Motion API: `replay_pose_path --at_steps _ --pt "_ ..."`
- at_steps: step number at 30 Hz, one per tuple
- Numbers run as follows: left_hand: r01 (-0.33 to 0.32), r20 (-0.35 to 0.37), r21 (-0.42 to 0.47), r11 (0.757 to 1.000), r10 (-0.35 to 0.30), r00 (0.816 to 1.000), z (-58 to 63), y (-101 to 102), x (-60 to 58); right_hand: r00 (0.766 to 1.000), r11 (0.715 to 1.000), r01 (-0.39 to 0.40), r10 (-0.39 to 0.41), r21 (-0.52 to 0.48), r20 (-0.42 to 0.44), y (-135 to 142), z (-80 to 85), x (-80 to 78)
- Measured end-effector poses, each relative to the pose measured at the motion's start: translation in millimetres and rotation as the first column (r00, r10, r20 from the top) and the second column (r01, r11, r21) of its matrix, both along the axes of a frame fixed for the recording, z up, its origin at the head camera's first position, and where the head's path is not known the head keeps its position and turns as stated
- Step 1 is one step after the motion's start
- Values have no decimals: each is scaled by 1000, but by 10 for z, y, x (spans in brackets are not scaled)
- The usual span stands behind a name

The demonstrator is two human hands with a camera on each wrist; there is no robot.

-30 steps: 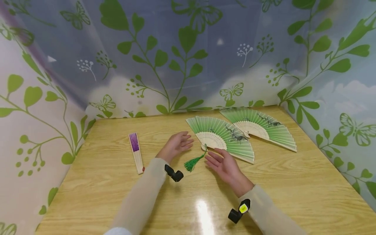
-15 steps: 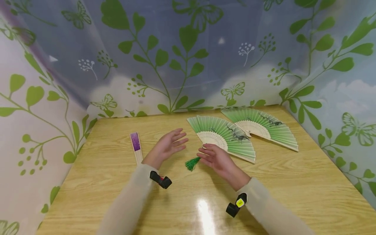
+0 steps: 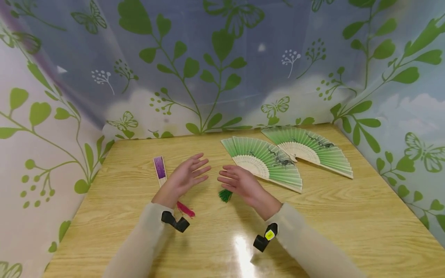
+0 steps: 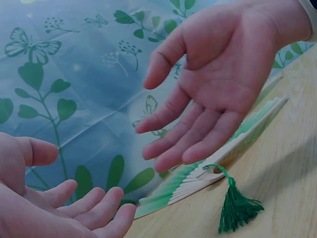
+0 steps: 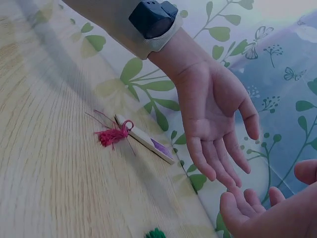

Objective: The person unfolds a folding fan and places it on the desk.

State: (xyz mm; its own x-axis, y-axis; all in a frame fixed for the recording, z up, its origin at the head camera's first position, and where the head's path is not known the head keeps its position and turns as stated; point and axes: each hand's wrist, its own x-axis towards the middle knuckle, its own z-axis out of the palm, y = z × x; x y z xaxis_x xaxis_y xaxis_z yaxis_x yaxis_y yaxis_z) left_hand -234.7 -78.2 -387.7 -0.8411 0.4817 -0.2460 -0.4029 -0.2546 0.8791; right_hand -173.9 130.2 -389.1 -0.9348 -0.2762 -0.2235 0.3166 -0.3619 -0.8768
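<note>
My left hand (image 3: 182,178) hovers over the table, palm turned inward, fingers loosely extended and holding nothing. Beneath it lies a folded purple fan (image 3: 160,168), partly hidden by the hand and wrist. Its red tassel (image 3: 186,209) shows beside the left wrist. Facing the left hand is my right hand (image 3: 245,187), also with relaxed fingers and nothing in them. A spread green fan (image 3: 252,158) lies just behind the right hand, which covers its pivot in the head view. The green tassel (image 4: 238,210) hangs off that fan's pivot and rests on the wood.
Another spread green fan (image 3: 306,148) lies at the back right, its edge meeting the first one. The wooden table (image 3: 333,216) is bounded by a printed cloth backdrop (image 3: 194,77) with leaves and butterflies at the back and both sides.
Both hands have moved left, the left one from beside the green fan to over the purple fan. The right hand now covers the green fan's pivot. The fans have stayed put.
</note>
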Motion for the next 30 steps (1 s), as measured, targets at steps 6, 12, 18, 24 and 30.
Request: replay_pose_path --at_steps 6,12,18,24,30 --pt "-25 26 12 1000 24 999 -23 -157 25 1000 999 -18 18 32 -12 -170 34 -62" --pt "-66 11 20 998 66 998 -32 -397 70 999 998 -26 27 51 -27 -340 47 -111" --pt "-77 -1 -11 997 77 997 -76 -572 59 999 996 -43 44 77 -17 -501 59 -177" --pt "-107 10 -34 994 108 994 -128 -694 32 997 988 -64 68 137 -23 -638 50 -236" --pt "-134 5 -49 990 135 991 -159 -863 -2 997 985 -66 72 158 -27 -777 21 -305"
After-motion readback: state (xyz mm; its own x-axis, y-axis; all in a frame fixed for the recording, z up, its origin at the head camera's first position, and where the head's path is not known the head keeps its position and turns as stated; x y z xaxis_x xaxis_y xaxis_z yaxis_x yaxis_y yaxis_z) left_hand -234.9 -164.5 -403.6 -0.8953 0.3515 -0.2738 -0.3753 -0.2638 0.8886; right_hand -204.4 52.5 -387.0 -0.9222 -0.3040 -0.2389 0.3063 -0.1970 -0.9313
